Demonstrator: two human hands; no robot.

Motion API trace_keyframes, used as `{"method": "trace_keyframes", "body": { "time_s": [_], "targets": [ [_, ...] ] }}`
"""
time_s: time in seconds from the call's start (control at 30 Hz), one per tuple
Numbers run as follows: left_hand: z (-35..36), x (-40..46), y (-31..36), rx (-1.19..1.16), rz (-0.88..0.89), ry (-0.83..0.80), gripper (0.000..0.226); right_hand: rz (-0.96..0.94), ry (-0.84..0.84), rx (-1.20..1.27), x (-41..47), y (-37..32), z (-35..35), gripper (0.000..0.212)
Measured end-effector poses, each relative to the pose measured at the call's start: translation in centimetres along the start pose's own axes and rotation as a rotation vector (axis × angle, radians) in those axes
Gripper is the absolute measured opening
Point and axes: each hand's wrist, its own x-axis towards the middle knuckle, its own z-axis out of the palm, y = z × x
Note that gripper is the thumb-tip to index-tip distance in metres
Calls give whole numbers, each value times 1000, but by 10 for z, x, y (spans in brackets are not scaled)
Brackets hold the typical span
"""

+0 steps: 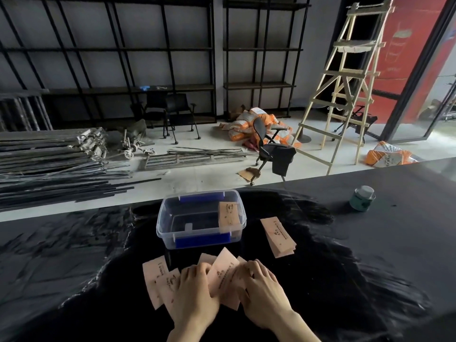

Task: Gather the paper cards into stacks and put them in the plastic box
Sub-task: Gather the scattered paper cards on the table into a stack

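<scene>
Several pale pink paper cards (222,270) lie fanned on the black table just in front of me. My left hand (195,292) and my right hand (261,290) both rest flat on them, fingers spread, pressing the cards from either side. Two loose cards (155,275) stick out to the left of my left hand. A neat stack of cards (278,236) lies to the right of the clear plastic box (165,228). The box has blue latches and stands open beyond the cards, with one stack of cards (229,215) inside at its right end.
A small green tin with a pale lid (362,198) stands on the table at the far right. The table's far edge (320,180) runs behind the box. Beyond it the floor holds metal rods, chairs, sacks and a wooden ladder.
</scene>
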Motion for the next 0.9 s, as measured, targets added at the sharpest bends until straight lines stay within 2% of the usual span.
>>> {"method": "trace_keyframes", "body": {
  "time_s": [0.07,0.17,0.3,0.4,0.5,0.57,0.7,0.8,0.83,0.9],
  "targets": [
    [-5,4,0,-67,-8,47,28,26,58,70,-3,4,-1,77],
    [-9,8,6,-254,53,-52,27,-17,239,93,-7,7,-11,84],
    [-1,9,18,-409,162,-210,28,-208,270,9,-8,10,-17,68],
    [13,6,21,-355,202,-151,20,-243,249,-14,-15,22,-9,44],
    [22,4,14,-324,125,3,22,-236,306,-4,-21,34,-4,41],
    [27,7,14,-298,58,39,26,-239,327,-26,-23,39,-2,40],
    [25,17,20,-266,-65,8,36,-208,361,-5,-28,43,2,38],
    [19,21,19,-180,-66,-55,34,-204,387,-16,-30,48,4,36],
    [17,19,20,-109,-41,-85,41,-202,393,-15,-30,50,4,36],
    [15,13,24,-6,-13,-134,68,-190,396,-18,-31,53,5,35]
  ]
}}
